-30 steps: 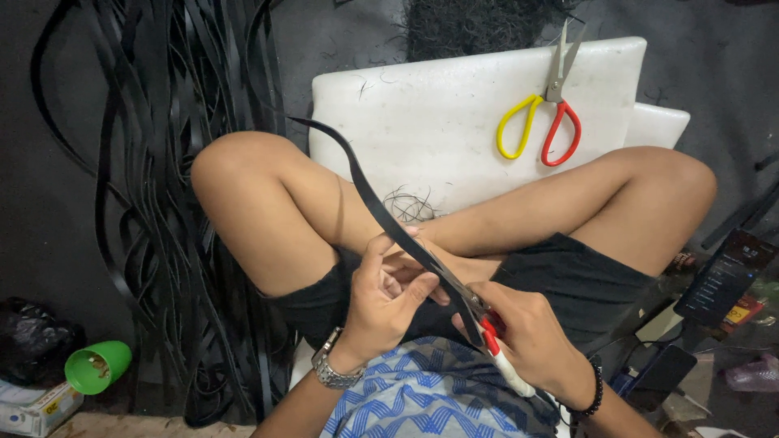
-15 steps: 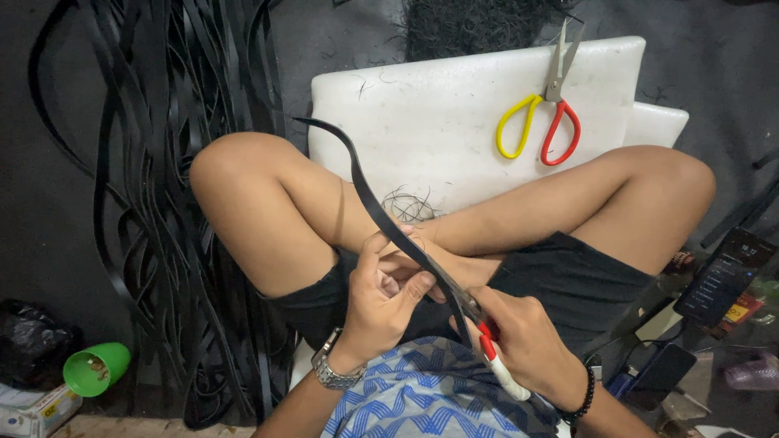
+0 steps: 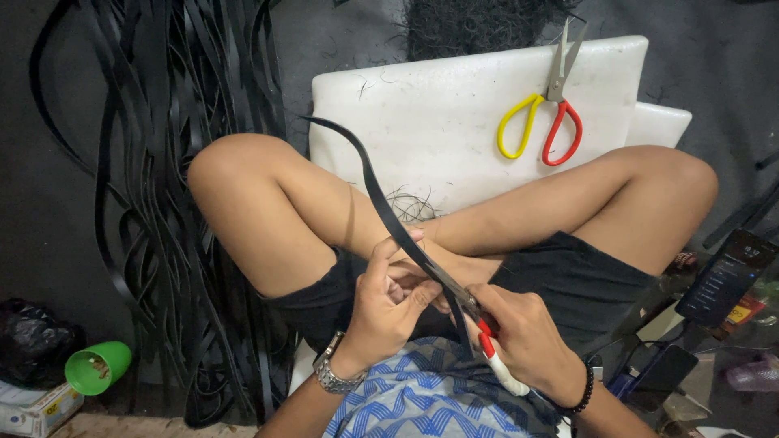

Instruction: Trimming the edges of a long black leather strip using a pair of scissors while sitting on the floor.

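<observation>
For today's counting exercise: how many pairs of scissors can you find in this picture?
2. One pair of scissors with yellow and red handles lies on the white board. A second, red-and-white-handled pair is in the right hand, cutting the black strip held by the left hand.

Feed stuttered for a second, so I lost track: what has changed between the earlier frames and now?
Very little. The right hand with the red-and-white cutter has edged slightly up along the black strip. The left hand keeps pinching the strip. Nothing was picked up or let go. The scissors on the white board and the green cup have not moved.
</observation>
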